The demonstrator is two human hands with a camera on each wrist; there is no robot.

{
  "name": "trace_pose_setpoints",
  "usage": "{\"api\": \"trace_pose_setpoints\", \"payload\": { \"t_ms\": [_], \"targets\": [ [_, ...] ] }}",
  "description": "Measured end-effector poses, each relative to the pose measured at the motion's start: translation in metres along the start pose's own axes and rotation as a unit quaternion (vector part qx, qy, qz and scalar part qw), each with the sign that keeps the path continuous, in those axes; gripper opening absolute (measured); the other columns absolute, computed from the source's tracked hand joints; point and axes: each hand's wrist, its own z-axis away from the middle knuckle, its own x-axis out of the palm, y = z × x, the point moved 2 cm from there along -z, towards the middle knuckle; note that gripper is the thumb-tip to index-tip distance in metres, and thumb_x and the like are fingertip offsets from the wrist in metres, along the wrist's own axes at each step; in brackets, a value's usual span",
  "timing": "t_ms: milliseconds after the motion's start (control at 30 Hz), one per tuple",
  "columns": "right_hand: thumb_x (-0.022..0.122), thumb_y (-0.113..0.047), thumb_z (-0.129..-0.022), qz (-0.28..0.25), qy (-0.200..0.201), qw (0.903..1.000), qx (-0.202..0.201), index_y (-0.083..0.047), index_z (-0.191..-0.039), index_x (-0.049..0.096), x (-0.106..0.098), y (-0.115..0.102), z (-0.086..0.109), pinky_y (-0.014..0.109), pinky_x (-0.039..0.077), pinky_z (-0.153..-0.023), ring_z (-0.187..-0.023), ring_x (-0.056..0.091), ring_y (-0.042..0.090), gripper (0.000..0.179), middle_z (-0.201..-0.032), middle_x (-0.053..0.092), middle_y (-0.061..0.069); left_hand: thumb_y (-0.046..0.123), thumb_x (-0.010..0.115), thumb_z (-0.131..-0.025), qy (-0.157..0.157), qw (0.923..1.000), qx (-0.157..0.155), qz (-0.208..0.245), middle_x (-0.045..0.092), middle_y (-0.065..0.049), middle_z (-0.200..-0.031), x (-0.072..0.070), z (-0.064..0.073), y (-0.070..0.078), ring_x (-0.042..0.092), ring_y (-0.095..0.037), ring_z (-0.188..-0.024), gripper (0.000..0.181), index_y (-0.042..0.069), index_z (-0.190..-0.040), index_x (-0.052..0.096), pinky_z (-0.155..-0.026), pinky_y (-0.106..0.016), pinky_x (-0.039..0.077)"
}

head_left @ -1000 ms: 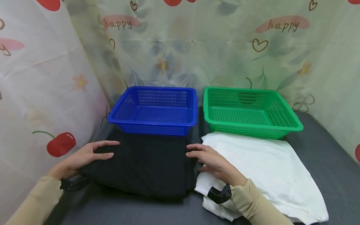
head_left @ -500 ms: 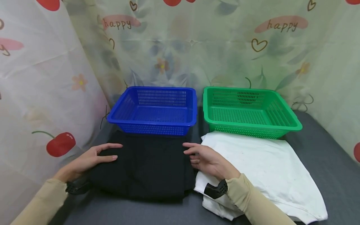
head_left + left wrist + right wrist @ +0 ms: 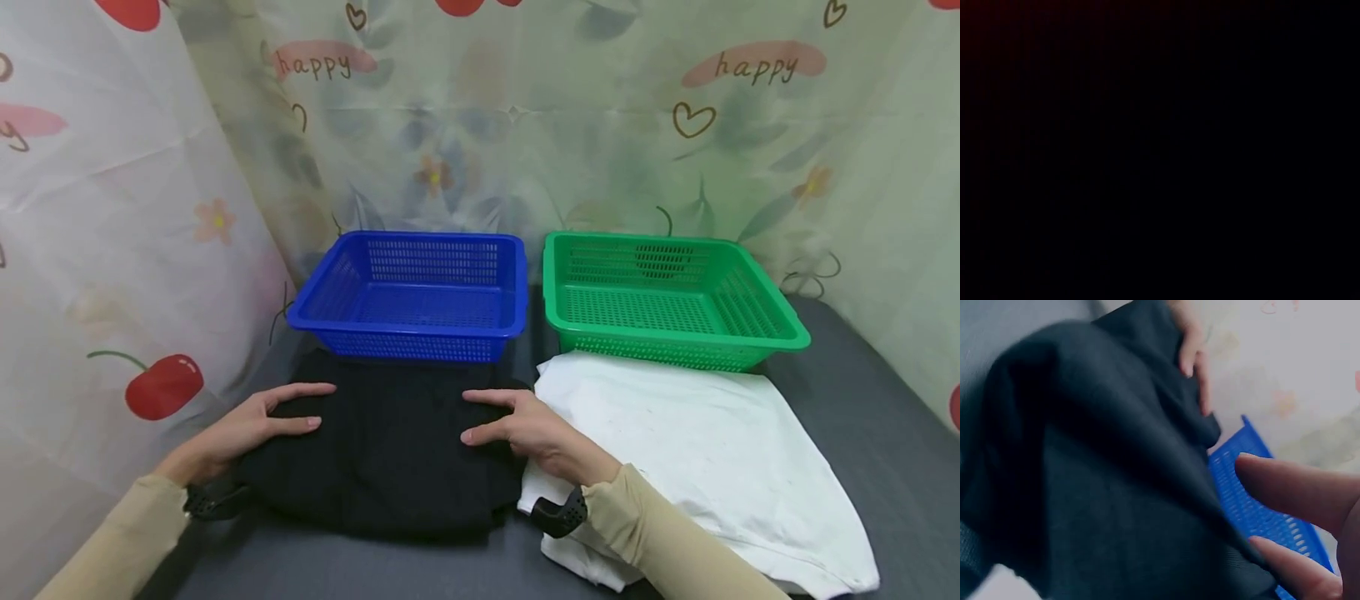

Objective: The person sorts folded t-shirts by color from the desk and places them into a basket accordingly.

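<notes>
A folded piece of black clothing (image 3: 390, 467) lies on the grey table in front of the blue basket, its kind unclear. At its left side rests my left hand (image 3: 232, 433), thumb and index finger straight along the cloth, the other fingers hidden. My right hand (image 3: 543, 433) is over the right side, thumb and index stretched apart. In the right wrist view, the right thumb (image 3: 1297, 490) stands away from the black cloth (image 3: 1122, 487), while a finger reaches its edge. The left fingers (image 3: 1194, 359) touch the far side there. The left wrist view is almost wholly dark.
The blue basket (image 3: 412, 329) stands behind the black clothing, with a green basket (image 3: 675, 343) to its right. A folded white garment (image 3: 697, 467) lies on the grey table (image 3: 360, 571) under the right forearm. Printed curtains (image 3: 510, 150) hang behind and at the sides.
My right hand has moved left over the black clothing, its thumb now showing apart from the index finger. The left hand and the cloth's left edge have shifted slightly right.
</notes>
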Motion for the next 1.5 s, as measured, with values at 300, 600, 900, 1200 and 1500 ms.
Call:
{"api": "trace_pose_setpoints", "payload": {
  "t_ms": [300, 600, 900, 1200, 1500],
  "targets": [
    [0.079, 0.004, -0.076, -0.043, 0.002, 0.9985, -0.033, -0.007, -0.136, 0.060, -0.004, -0.006, -0.003, 0.036, 0.053, -0.083, -0.099, 0.066, 0.024, 0.063, -0.116, 0.066, 0.014, 0.029, 0.073, -0.091, 0.025, 0.9957, 0.022, -0.087, 0.050, -0.015, -0.141, -0.011, 0.011, 0.023, 0.062, -0.030, -0.111, 0.061, 0.024, -0.147, 0.049, -0.086, -0.041, 0.053],
    [0.076, 0.002, -0.083, -0.084, -0.046, 0.9924, -0.078, -0.014, -0.142, 0.055, -0.015, -0.043, 0.006, 0.040, 0.050, -0.092, -0.114, 0.060, 0.027, 0.065, -0.132, 0.058, 0.013, 0.028, 0.067, -0.096, 0.054, 0.9940, 0.049, -0.082, 0.040, -0.011, -0.148, -0.024, 0.040, 0.060, 0.062, -0.027, -0.113, 0.059, 0.033, -0.150, 0.043, -0.084, -0.044, 0.054],
    [0.077, -0.003, -0.085, -0.065, -0.069, 0.9817, -0.165, -0.020, -0.143, 0.055, -0.024, -0.079, 0.016, 0.043, 0.050, -0.092, -0.118, 0.058, 0.028, 0.065, -0.136, 0.057, 0.009, 0.015, 0.060, -0.100, 0.074, 0.9913, 0.105, -0.027, 0.030, -0.007, -0.154, -0.022, 0.054, 0.081, 0.060, -0.025, -0.115, 0.060, 0.032, -0.153, 0.037, -0.081, -0.046, 0.054],
    [0.076, 0.002, -0.085, -0.090, -0.075, 0.9765, -0.181, -0.018, -0.145, 0.053, -0.055, -0.105, -0.010, 0.044, 0.050, -0.091, -0.123, 0.054, 0.030, 0.067, -0.139, 0.053, 0.012, 0.015, 0.063, -0.098, 0.070, 0.9861, 0.147, -0.033, 0.034, -0.008, -0.153, -0.031, 0.018, 0.112, 0.059, -0.022, -0.116, 0.062, 0.033, -0.152, 0.039, -0.078, -0.042, 0.056],
    [0.071, 0.004, -0.088, -0.111, -0.055, 0.9798, -0.157, -0.019, -0.145, 0.053, -0.095, -0.133, -0.056, 0.043, 0.047, -0.096, -0.126, 0.051, 0.027, 0.064, -0.144, 0.048, 0.007, 0.023, 0.074, -0.090, 0.079, 0.9874, 0.133, -0.031, 0.040, -0.005, -0.149, -0.048, -0.049, 0.150, 0.061, -0.024, -0.113, 0.064, 0.035, -0.147, 0.047, -0.080, -0.040, 0.056]
  ]
}}
